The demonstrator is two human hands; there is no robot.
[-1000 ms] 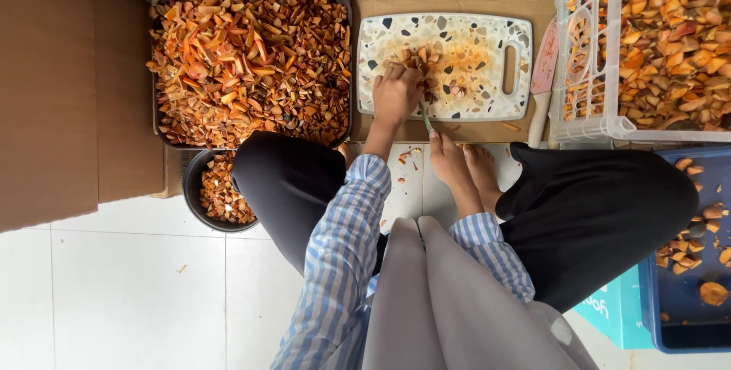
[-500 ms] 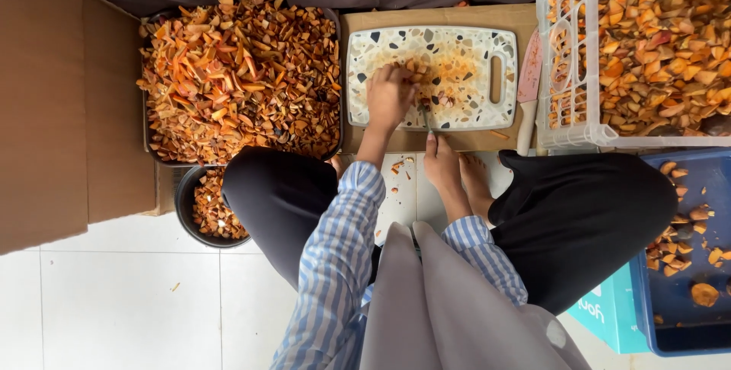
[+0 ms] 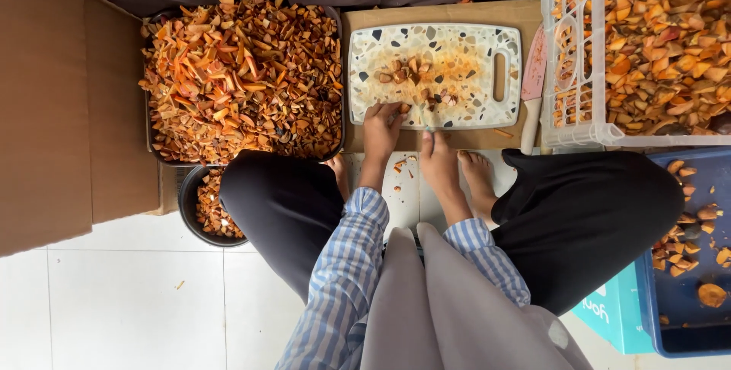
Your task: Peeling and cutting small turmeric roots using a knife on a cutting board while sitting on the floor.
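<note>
A white speckled cutting board (image 3: 464, 43) lies on a cardboard sheet in front of my crossed legs. A small heap of brown-orange cut pieces (image 3: 415, 73) sits in its middle. My left hand (image 3: 381, 130) rests at the board's near edge, fingertips down beside a loose piece and holding nothing that I can see. My right hand (image 3: 436, 158) is just off the near edge, closed on a knife. Only a short bit of its blade (image 3: 428, 128) shows above the fingers.
A dark tray heaped with orange chopped pieces (image 3: 244, 73) stands left of the board, with a black bowl (image 3: 199, 206) of the same below it. A pink knife (image 3: 533, 81) lies right of the board. White crate (image 3: 575, 138) and blue crate (image 3: 685, 339) at right; cardboard (image 3: 61, 111) at left.
Both hands have drawn back from the middle of the board to its near edge. The cut pieces stay heaped in the middle. The view has shifted slightly.
</note>
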